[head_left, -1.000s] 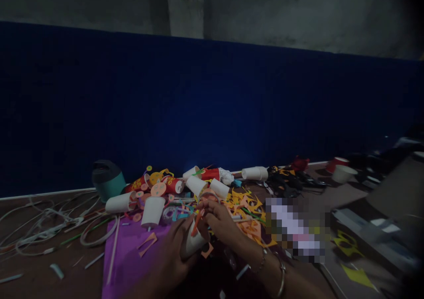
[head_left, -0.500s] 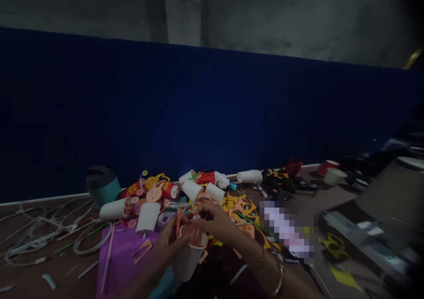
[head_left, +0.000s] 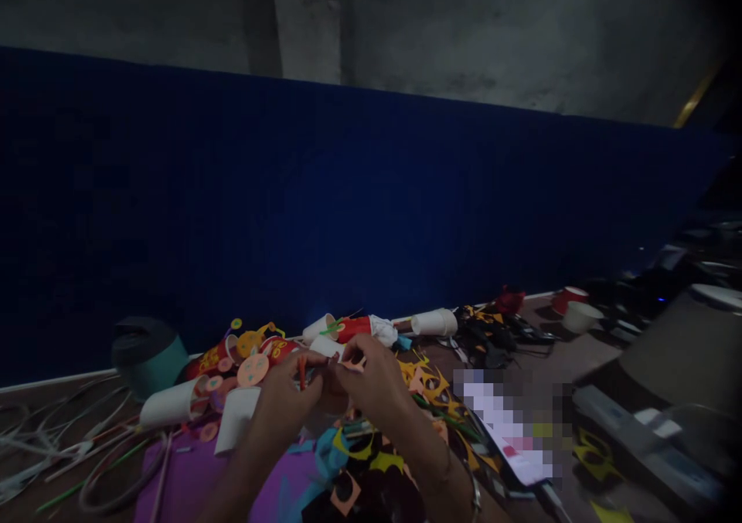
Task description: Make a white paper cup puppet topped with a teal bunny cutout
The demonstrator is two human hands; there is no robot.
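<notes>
Against the view of half a second ago, the left hand [head_left: 284, 395] and right hand [head_left: 374, 376] are sitting higher above the bench [head_left: 580, 353], their tips now almost meeting. The paper cup [head_left: 323, 416], which was showing its rim below them, is now appearing only as a dim, blurred patch between and behind the hands. An orange strip [head_left: 302, 371] is standing in the small gap of the left thumb and forefinger; the fingers are bending narrowly on both sides, but whether they are pinching the strip or the cup I cannot tell. Judging by this, close fingerwork is going on. Around them, a blue panel [head_left: 359, 214] is running along behind, a purple sheet [head_left: 290, 480] is lying beneath, and a teal jug [head_left: 154, 365] is standing to the left. Another white cup [head_left: 235, 422] is crowding the left forearm, white cords [head_left: 52, 449] are tangling farther left, and yellow scraps [head_left: 387, 461] are cluttering the space below the hands.
</notes>
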